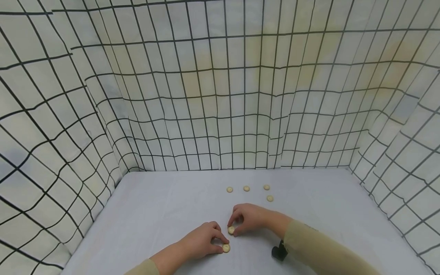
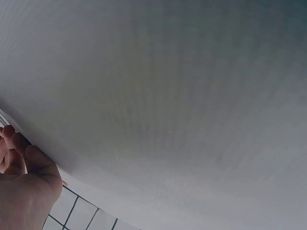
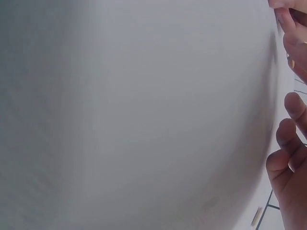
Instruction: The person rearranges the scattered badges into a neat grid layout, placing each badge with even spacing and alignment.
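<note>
Low in the head view, my left hand (image 1: 204,240) pinches a round cream button (image 1: 226,248) at its edge, thumb and index finger curled to it on the white tabletop. Just above and right of it, my right hand (image 1: 250,218) holds a second cream button (image 1: 231,230) between thumb and index finger. The two buttons lie close together but apart. At the left edge of the left wrist view, my left hand (image 2: 33,179) shows its curled fingers. The right wrist view has my right hand (image 3: 290,163) at its right edge, with fingers of the left hand (image 3: 296,40) above.
Farther back on the white table (image 1: 165,206) lie several more buttons: three in a rough row, one (image 1: 229,189) at its left end, and another (image 1: 270,198) in front of the right end. A black wrist camera (image 1: 279,252) hangs under the right sleeve. Black-gridded white walls (image 1: 206,126) enclose the table.
</note>
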`<control>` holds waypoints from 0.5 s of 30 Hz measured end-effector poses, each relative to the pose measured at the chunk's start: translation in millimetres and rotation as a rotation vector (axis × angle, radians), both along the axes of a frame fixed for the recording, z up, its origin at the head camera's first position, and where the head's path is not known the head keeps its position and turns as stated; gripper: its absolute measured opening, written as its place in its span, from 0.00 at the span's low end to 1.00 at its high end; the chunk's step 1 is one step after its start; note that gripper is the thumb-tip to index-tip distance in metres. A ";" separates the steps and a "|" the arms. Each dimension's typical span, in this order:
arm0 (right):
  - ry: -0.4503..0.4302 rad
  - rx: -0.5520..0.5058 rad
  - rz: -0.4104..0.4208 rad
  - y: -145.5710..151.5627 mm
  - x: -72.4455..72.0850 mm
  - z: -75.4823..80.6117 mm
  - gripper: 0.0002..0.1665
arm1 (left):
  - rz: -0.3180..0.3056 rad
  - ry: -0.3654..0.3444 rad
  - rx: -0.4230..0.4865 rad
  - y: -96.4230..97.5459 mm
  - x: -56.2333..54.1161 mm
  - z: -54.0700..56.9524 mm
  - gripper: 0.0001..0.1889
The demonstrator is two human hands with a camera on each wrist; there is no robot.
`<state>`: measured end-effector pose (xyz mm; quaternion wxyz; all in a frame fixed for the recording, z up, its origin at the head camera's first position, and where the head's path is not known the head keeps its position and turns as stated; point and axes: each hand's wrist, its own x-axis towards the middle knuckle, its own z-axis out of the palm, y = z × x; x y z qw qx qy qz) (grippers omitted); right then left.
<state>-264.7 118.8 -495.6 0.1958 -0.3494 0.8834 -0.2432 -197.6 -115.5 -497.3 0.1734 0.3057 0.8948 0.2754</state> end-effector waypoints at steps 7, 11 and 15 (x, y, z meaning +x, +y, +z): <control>0.008 -0.012 -0.037 5.8 -6.9 -0.3 0.12 | 0.004 -0.009 0.005 0.2 1.1 1.6 0.11; 0.014 -0.003 -0.088 11.0 -12.6 -1.4 0.12 | 0.017 -0.015 -0.003 0.2 1.0 0.7 0.10; 0.019 -0.001 -0.140 16.7 -19.8 -0.8 0.11 | 0.017 -0.010 -0.005 -0.5 0.5 0.0 0.10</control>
